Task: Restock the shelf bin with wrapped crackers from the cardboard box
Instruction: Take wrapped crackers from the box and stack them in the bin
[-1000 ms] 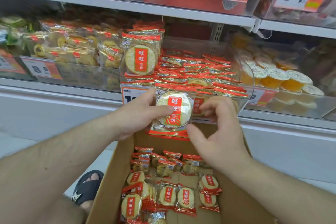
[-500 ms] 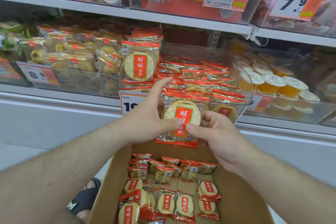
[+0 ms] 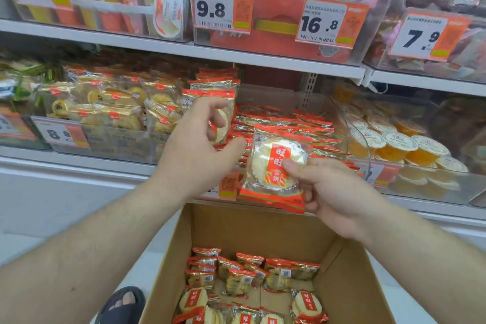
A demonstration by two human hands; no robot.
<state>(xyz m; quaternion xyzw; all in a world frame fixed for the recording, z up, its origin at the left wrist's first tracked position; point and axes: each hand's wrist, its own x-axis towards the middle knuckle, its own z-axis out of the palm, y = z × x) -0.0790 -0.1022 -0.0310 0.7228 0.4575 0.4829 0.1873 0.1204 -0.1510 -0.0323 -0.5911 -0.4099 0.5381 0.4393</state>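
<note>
We're over the cardboard box point(image 3: 349, 279), plain brown corrugated board with matte walls, and we have one wrapped cracker point(image 3: 276, 166) up in front of the shelf bin point(image 3: 364, 137). Our right hand point(image 3: 334, 194) pinches it by its lower right edge, thumb on the front, fingers curled behind. The wrapper is glossy clear film with crimped red ends and a red label; the cracker inside is a pale, bumpy round disc. Our left hand point(image 3: 197, 150) hangs just beside it, fingers loosely curled and thumb out, holding nothing, though whether the thumb tip touches the wrapper we can't tell.

The bin is clear curved plastic, packed with flat shiny packs, too many and too overlapped to count, plus a stack of upright packs point(image 3: 210, 89) at its left. Down in the box we count roughly fifteen visible packs point(image 3: 244, 281), some face up, some showing barcodes. Four price tags point(image 3: 223, 8) on the shelf above, and one black sandal point(image 3: 123, 305) below.
</note>
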